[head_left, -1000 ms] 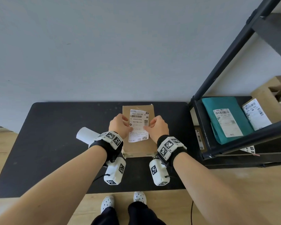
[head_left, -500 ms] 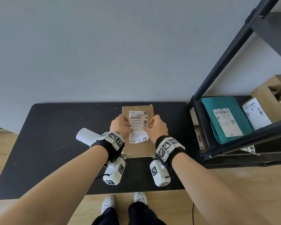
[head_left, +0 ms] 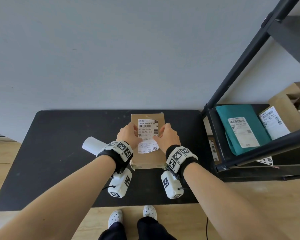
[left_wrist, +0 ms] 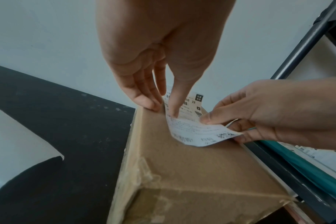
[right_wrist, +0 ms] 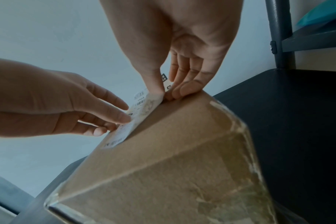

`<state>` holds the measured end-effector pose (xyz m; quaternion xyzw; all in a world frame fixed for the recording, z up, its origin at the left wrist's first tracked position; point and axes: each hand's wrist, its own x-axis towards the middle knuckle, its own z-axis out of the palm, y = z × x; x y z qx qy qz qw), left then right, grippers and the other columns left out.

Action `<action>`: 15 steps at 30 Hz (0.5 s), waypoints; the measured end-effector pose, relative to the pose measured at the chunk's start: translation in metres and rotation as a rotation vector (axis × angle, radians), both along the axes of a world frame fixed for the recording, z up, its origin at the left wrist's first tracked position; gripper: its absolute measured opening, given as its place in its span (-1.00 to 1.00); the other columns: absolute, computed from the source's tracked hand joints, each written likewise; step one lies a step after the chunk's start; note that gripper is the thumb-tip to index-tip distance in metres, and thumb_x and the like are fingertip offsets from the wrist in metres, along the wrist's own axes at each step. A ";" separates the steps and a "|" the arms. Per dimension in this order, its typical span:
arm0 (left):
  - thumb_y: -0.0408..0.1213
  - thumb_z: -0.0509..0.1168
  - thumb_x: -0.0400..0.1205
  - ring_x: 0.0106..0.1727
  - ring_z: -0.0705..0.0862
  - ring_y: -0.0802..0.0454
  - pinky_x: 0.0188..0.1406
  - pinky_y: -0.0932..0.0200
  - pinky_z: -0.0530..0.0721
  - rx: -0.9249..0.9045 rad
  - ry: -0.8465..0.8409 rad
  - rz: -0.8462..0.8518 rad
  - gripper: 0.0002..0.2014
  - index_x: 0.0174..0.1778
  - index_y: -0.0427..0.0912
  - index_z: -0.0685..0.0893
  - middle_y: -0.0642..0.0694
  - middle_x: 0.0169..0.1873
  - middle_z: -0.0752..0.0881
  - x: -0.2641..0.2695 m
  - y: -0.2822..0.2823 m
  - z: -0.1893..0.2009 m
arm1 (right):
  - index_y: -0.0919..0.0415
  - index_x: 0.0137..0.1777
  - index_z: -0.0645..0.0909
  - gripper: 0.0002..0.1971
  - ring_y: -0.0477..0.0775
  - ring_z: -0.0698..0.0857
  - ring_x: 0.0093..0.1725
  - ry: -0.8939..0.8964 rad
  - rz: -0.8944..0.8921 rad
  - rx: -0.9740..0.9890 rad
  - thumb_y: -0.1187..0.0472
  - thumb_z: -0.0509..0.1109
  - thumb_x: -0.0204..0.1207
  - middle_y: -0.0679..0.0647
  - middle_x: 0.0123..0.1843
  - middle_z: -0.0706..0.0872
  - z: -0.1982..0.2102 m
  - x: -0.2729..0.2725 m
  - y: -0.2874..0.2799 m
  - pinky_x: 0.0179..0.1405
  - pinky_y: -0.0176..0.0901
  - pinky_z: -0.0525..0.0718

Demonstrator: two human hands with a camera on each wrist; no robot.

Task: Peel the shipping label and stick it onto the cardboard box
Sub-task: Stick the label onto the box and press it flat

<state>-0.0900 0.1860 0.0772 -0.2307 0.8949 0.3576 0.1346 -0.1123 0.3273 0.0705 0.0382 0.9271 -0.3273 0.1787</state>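
A brown cardboard box (head_left: 149, 158) lies flat on the black table (head_left: 59, 153). The white shipping label (head_left: 147, 129) is over the box top; its far end lies on the cardboard and its near end curls up. My left hand (head_left: 129, 135) pinches the label's left edge, thumb on the print in the left wrist view, where the label (left_wrist: 194, 130) bends upward off the box (left_wrist: 192, 166). My right hand (head_left: 166, 135) pinches the right edge, thumb on top and fingers beneath. In the right wrist view the label (right_wrist: 144, 109) lies along the box (right_wrist: 182, 136).
A curled white backing sheet (head_left: 92, 146) lies on the table left of the box. A black metal rack (head_left: 249, 160) stands close on the right, holding a teal mailer (head_left: 241, 129) and labelled cardboard parcels (head_left: 274, 122).
Both hands carried the label away from me along the box top and lowered it; its far end now lies on the cardboard.
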 end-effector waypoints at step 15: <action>-0.14 0.29 0.63 0.61 0.28 0.04 0.52 -0.02 0.45 -0.250 0.006 -0.397 -0.49 0.54 0.00 0.43 0.11 0.60 0.34 0.045 0.001 0.009 | 0.16 0.19 0.52 -0.80 0.07 0.68 0.05 0.148 0.212 0.049 0.23 0.30 0.59 0.10 0.16 0.66 -0.005 0.014 0.013 0.05 -0.01 0.72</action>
